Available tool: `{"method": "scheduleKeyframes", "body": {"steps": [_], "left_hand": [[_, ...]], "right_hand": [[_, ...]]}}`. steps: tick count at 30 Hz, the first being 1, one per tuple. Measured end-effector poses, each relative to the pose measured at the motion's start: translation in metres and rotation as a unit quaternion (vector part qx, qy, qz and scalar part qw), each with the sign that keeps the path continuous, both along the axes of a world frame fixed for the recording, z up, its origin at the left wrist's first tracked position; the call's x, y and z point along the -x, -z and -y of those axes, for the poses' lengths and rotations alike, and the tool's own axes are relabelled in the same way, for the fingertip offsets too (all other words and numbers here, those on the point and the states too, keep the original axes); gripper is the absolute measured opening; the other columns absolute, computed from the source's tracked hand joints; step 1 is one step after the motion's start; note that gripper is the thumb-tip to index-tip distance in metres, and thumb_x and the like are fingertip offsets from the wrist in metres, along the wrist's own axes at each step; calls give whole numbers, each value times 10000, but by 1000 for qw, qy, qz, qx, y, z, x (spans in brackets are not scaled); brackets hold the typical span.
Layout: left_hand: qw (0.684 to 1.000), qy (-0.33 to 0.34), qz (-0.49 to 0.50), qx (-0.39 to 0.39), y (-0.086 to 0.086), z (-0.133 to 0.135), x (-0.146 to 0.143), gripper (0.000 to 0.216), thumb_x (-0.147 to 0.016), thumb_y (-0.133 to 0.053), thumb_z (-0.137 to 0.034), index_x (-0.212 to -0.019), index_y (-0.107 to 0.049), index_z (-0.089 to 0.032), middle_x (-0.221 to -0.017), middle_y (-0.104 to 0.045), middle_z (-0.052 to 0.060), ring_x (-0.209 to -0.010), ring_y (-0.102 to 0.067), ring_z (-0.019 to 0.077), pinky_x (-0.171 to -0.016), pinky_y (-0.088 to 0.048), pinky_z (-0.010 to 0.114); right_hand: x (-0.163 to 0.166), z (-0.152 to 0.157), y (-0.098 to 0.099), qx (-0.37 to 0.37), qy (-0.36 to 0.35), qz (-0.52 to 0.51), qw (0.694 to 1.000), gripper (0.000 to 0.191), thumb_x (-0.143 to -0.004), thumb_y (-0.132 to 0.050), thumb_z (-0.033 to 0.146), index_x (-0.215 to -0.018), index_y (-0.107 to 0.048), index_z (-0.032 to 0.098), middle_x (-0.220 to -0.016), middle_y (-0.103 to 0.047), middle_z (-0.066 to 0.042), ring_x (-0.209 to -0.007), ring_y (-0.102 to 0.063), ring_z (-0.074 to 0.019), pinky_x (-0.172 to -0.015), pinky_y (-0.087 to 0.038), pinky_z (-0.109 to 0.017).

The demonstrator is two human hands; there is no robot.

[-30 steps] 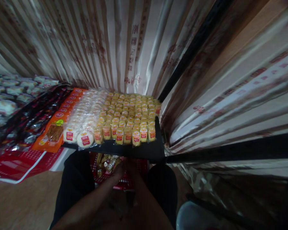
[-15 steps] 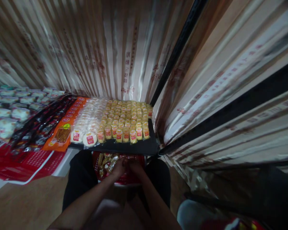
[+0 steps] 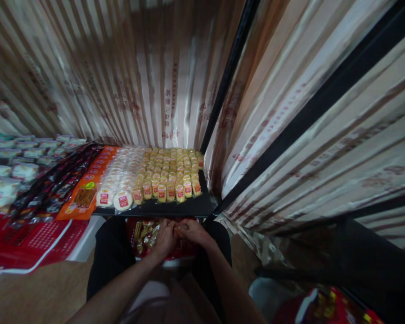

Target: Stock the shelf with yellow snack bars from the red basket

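My left hand (image 3: 164,237) and my right hand (image 3: 193,230) meet over a red basket (image 3: 186,251) that sits between my knees and holds small gold-wrapped snack packs (image 3: 145,233). Both hands have curled fingers and pinch something small between them; I cannot make out what it is. Just beyond the hands lies a black shelf (image 3: 175,208) with rows of yellow wrapped snacks (image 3: 172,173) and round white wrapped cakes (image 3: 119,177).
Orange snack packs (image 3: 86,191) and dark packs (image 3: 59,177) lie left of the white cakes, with pale packets (image 3: 6,166) further left. A red sheet (image 3: 27,238) hangs over the shelf edge. Striped curtain fabric and black rack bars (image 3: 307,121) close in on the right.
The view has tilted so the shelf sits further away. Both hands have risen out of the basket and come together in front of me.
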State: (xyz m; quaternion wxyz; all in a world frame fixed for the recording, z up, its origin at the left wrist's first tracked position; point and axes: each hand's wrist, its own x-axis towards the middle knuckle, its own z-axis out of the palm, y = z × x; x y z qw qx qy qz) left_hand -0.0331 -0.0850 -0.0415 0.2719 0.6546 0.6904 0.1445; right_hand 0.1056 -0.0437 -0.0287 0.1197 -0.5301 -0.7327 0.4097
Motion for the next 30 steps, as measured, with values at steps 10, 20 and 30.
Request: {"method": "scheduleKeyframes", "body": {"steps": [10,20,30], "left_hand": [[984,-38,172,-13,-22,-8,-5,53,-771,-519,-205,-816,-490,-204,-816,-601,-20,-770,-555,118,-716,-400,207],[969,-66,223,-87,-50,-48,-13,275,-784,-525,-236,-1054,-546,-187,-898,-646,14,-820,-593,139,-769,-432,237],[964,-41,229,-129,-76,-103,-29,176,-766,-526,-231,-914,-587,-159,-811,-620,20,-744,-581,133,-718,-454,251]], "right_hand": [[-17,-10,-38,-49,35,-44,997,271,-741,-554,334,-959,-665,218,-821,-692,-14,-737,-611,-161,-658,-431,-243],[-7,-26,-25,-84,192,-268,940,426,-758,-547,343,-1160,-532,201,-848,-678,-25,-729,-634,-149,-707,-508,-283],[-1,-51,-24,-216,292,-219,906,426,-856,-386,422,-1191,-552,216,-1081,-649,-81,-989,-609,-211,-835,-493,-325]]}}
